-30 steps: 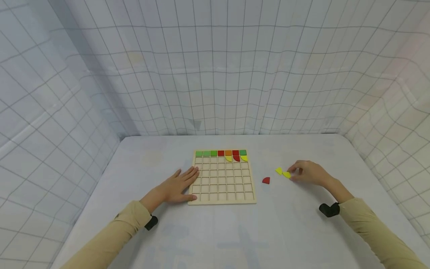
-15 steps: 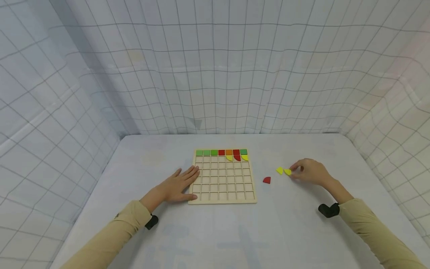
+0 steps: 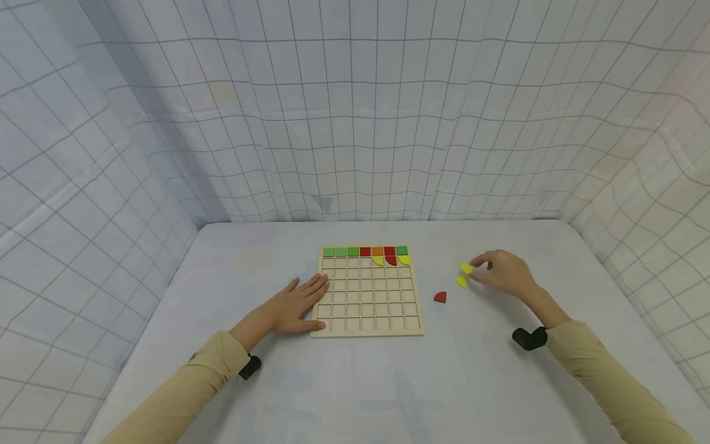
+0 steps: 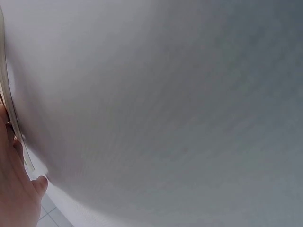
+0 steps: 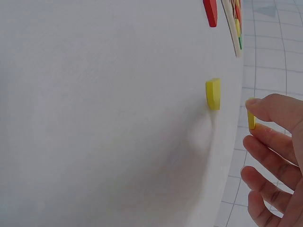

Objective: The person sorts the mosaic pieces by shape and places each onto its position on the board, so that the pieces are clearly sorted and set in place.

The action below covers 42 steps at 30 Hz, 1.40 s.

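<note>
My left hand (image 3: 291, 308) lies flat with spread fingers on the left edge of a wooden grid board (image 3: 354, 333). Between thumb and forefinger, my right hand (image 3: 503, 272) pinches a yellow quarter-circle piece (image 3: 466, 268), which the right wrist view shows raised off the table. Another yellow quarter-circle piece (image 3: 461, 281) lies on the table just below it. Closer to the board rests a red quarter-circle piece (image 3: 440, 297). Coloured square tiles (image 3: 365, 251) fill the board's far row, and under its right end sit two yellow quarter circles and a red one (image 3: 391, 260).
The white table (image 3: 355, 382) has a pale cloth surface. Grid-patterned curtains (image 3: 355, 123) stand behind it and at both sides. A black wrist device (image 3: 529, 338) sits by the right sleeve, and another (image 3: 250, 367) by the left.
The right hand has taken up one yellow quarter-circle piece and moved it left and away from me, above the other yellow piece. My left hand has stayed still on the board.
</note>
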Available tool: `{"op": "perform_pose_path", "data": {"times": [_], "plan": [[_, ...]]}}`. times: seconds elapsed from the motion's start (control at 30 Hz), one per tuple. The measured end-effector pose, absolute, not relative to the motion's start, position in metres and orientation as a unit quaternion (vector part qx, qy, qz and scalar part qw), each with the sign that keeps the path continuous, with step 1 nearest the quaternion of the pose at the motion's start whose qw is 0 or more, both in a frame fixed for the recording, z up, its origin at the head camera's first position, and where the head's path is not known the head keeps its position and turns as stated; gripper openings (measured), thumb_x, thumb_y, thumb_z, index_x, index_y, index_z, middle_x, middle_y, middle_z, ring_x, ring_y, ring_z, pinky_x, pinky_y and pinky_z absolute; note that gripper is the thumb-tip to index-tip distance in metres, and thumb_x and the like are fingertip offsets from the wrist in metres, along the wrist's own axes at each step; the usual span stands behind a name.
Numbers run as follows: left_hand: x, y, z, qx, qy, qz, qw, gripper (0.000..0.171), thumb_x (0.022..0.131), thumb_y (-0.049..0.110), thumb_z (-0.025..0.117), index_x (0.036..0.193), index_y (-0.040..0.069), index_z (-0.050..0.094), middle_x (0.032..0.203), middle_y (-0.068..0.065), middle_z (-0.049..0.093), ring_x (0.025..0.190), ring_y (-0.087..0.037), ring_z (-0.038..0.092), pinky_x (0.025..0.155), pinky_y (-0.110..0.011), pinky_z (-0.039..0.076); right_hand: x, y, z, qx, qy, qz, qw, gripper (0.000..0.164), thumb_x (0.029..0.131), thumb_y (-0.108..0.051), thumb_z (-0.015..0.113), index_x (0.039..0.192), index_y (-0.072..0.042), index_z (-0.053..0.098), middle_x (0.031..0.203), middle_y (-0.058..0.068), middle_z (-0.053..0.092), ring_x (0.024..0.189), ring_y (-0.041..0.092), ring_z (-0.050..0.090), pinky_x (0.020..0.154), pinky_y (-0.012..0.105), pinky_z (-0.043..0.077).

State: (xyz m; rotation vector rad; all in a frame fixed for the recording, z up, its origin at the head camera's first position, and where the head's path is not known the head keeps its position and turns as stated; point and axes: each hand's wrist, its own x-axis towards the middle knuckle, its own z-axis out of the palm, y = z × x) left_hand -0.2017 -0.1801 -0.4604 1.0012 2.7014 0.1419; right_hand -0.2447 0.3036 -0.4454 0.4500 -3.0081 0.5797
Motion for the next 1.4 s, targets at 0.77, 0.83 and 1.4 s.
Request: {"op": "perform_pose_path", "data": {"times": [0.77,0.83,1.4], "plan": [[-0.196,-0.179,-0.459,0.339,0.929,0.047,0.139,0.090,0.092,0.061,0.047,0.154,0.005,0.015,0.162,-0.012,0.009,0.150,-0.030,0.010,0.116,-0.061,0.012,-0.272,0.229,-0.445,0.165,-0.968,0.186,0.014,0.031,0.081,-0.034,0.075,0.103,-0.012,0.076,0.095,0.003,0.073,0.074,0.016,0.054,0.057,0.024,0.039],[-0.196,-0.179,-0.459,0.338,0.930,0.045,0.139,0.090,0.092,0.062,0.047,0.155,0.006,0.014,0.163,-0.011,0.008,0.150,-0.029,0.009,0.117,-0.060,0.012,-0.273,0.223,-0.446,0.168,-0.968,0.188,0.013,0.032,0.081,-0.034,0.075,0.104,-0.012,0.075,0.095,0.003,0.073,0.073,0.016,0.054,0.057,0.024,0.039],[-0.199,-0.178,-0.458,0.332,0.931,0.045,0.147,0.091,0.093,0.063,0.046,0.155,0.007,0.012,0.163,-0.010,0.006,0.151,-0.028,0.008,0.117,-0.060,0.011,-0.282,0.174,-0.452,0.203,-0.955,0.215,0.005,0.032,0.081,-0.034,0.074,0.102,-0.010,0.076,0.096,0.005,0.073,0.069,0.014,0.055,0.054,0.022,0.039]]}}
